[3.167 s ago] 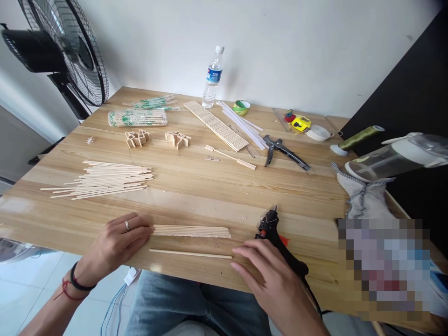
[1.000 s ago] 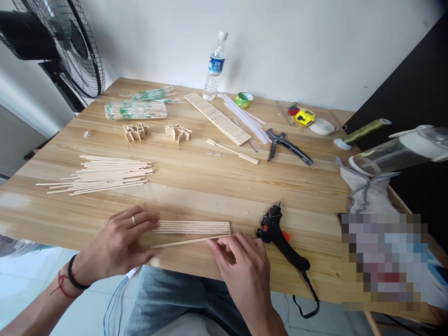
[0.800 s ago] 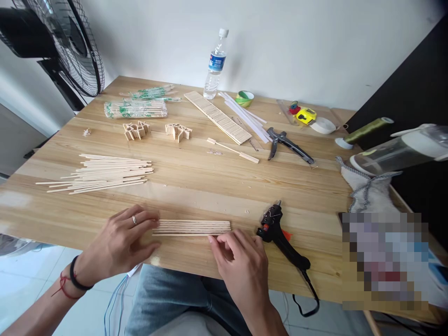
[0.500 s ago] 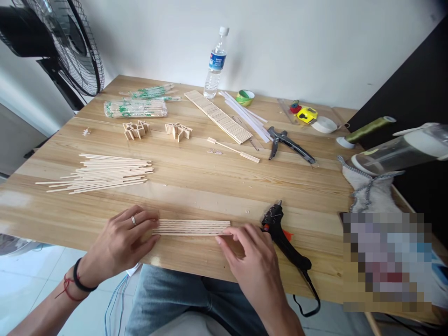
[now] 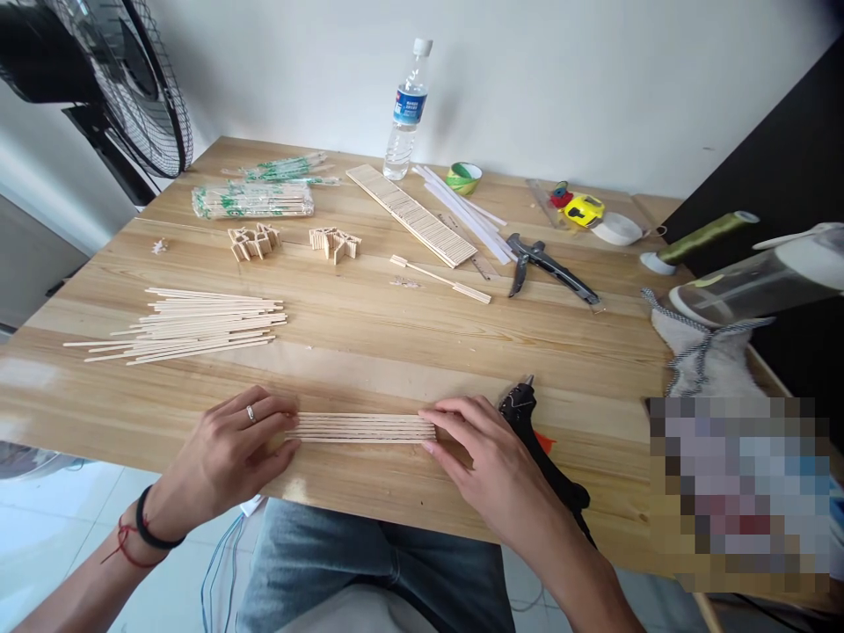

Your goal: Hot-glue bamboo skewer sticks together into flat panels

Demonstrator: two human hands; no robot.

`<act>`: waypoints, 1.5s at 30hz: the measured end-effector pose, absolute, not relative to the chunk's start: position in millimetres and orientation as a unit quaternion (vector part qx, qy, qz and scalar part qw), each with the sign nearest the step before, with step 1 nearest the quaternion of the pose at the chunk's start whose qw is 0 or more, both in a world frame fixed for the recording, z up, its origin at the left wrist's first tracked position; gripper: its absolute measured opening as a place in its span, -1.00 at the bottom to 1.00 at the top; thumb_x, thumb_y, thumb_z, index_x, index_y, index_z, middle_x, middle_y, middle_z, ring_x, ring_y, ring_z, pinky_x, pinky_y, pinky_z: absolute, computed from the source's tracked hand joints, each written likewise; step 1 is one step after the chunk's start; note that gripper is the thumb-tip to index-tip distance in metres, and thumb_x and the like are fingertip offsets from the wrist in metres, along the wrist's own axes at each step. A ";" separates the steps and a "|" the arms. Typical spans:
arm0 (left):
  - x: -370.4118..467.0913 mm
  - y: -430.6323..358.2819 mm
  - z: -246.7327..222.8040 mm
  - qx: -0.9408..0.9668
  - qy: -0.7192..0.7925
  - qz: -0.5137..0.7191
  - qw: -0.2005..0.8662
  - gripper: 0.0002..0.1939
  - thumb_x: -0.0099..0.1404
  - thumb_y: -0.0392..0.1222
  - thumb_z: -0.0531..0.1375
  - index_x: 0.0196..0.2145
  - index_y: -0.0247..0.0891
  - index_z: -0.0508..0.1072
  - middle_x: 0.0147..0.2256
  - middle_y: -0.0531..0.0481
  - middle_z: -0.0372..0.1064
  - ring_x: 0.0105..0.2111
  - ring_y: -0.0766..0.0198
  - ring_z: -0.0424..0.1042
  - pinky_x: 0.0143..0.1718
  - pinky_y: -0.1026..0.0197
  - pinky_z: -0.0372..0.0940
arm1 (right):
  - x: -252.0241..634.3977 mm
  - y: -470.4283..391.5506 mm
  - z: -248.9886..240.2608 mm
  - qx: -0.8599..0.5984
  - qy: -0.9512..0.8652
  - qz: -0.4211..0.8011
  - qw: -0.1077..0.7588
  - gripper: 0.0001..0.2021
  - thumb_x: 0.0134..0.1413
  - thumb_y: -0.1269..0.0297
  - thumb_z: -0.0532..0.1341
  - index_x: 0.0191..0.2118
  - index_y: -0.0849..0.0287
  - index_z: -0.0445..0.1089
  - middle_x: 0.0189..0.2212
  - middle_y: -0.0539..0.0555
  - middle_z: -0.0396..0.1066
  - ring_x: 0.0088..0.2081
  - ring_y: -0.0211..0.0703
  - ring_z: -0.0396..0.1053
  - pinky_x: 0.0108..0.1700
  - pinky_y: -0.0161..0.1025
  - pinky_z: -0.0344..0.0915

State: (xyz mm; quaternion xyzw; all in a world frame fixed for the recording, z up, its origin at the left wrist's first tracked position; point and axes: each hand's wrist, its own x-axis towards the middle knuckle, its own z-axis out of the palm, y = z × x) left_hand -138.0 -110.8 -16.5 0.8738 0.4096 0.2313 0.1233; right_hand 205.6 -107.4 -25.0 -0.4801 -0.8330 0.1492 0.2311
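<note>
Several thin wooden sticks (image 5: 361, 428) lie side by side in a flat row near the table's front edge. My left hand (image 5: 247, 440) grips the left end of the row between thumb and fingers; that end is partly hidden. At the right end, my right hand (image 5: 478, 448) has its fingertips at the far edge and its thumb at the near edge, closed around the row. A black hot glue gun (image 5: 527, 422) lies just right of my right hand, its handle partly covered by my forearm. Loose wooden sticks (image 5: 211, 325) are spread farther left.
Behind are zigzag wooden pieces (image 5: 335, 243), a slatted wooden panel (image 5: 412, 215), a dumbbell-shaped stick piece (image 5: 440, 280), black pliers-like tool (image 5: 554, 268), water bottle (image 5: 405, 114), wrapped stick packs (image 5: 254, 200) and yellow tape measure (image 5: 585, 211). A fan (image 5: 132, 79) stands left.
My right hand has shifted its grip on the row's right end, with its fingers now at the far corner and the thumb at the near one. My left hand stays in place.
</note>
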 end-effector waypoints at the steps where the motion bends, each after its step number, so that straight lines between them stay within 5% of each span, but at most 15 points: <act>1: -138.1 -110.6 -16.5 0.873 0.410 0.232 0.124 -0.86 0.47 -0.31 0.27 -0.03 -0.22 0.45 -0.08 -0.09 0.57 -0.15 0.15 0.47 -0.18 0.11 0.39 | 206.0 -106.7 -24.0 -0.478 -0.835 0.147 0.231 -0.79 0.31 0.49 0.30 -0.02 0.09 0.50 -0.11 0.13 0.55 -0.07 0.06 0.51 -0.03 0.04 0.53; 11: -139.9 -110.5 -15.3 0.869 0.419 0.225 0.136 -0.90 0.48 -0.29 0.25 -0.07 -0.19 0.50 -0.06 -0.07 0.57 -0.16 0.16 0.51 -0.17 0.13 0.40 | 207.1 -105.2 -24.8 -0.470 -0.848 0.114 0.218 -0.85 0.37 0.44 0.26 -0.03 0.13 0.51 -0.14 0.14 0.58 -0.10 0.07 0.51 0.00 0.09 0.49; 24: -138.5 -117.3 -16.4 0.868 0.427 0.228 0.108 -0.89 0.48 -0.28 0.27 -0.05 -0.21 0.50 -0.01 -0.08 0.56 -0.12 0.14 0.50 -0.11 0.13 0.38 | 191.3 -102.1 -21.3 -0.466 -0.842 0.147 0.230 -0.75 0.18 0.55 0.35 -0.08 0.12 0.49 -0.14 0.11 0.56 -0.07 0.08 0.46 0.00 0.06 0.47; 45: -85.4 -93.0 -0.1 0.896 0.399 0.163 0.105 -0.94 0.44 -0.30 0.26 -0.14 -0.25 0.53 -0.23 -0.07 0.53 -0.25 0.08 0.45 -0.19 0.04 0.28 | 176.6 -94.3 -20.8 -0.436 -0.854 0.162 0.233 -0.78 0.15 0.55 0.37 -0.10 0.19 0.56 -0.14 0.12 0.61 -0.08 0.09 0.47 0.03 0.07 0.44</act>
